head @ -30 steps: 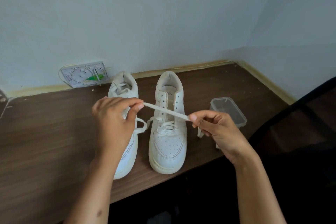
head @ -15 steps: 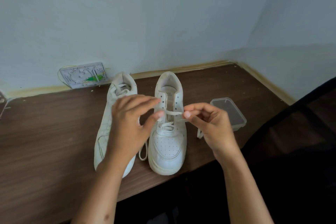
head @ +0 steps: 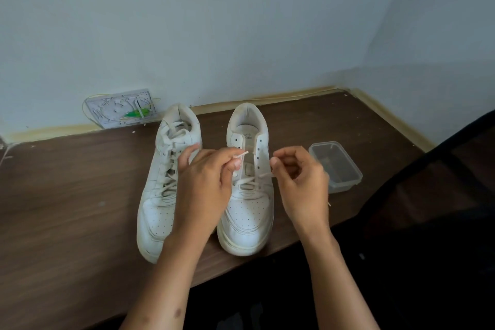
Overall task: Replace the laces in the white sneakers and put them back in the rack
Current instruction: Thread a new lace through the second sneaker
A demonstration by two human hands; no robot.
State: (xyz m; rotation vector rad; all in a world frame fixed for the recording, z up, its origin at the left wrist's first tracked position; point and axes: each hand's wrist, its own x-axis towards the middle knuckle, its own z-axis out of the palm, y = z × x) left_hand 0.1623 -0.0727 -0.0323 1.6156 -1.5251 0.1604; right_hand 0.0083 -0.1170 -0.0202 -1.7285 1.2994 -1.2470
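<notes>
I pinch the lace tip (head: 241, 154) in my left hand (head: 206, 185), aimed at the next eyelet (head: 237, 140) of the right sneaker (head: 247, 211). My right hand (head: 301, 182) pinches the other strand (head: 263, 175) at the shoe's far side. Best to hold that strand snug, keep the lace flat and feed the tip straight. The left sneaker (head: 158, 206) stands beside it on the table (head: 67, 209), already laced.

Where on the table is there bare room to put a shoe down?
The table is bare left of the laced sneaker, and between the right sneaker and the back corner, behind the plastic container. Crowded: the centre, where both hands work.
</notes>
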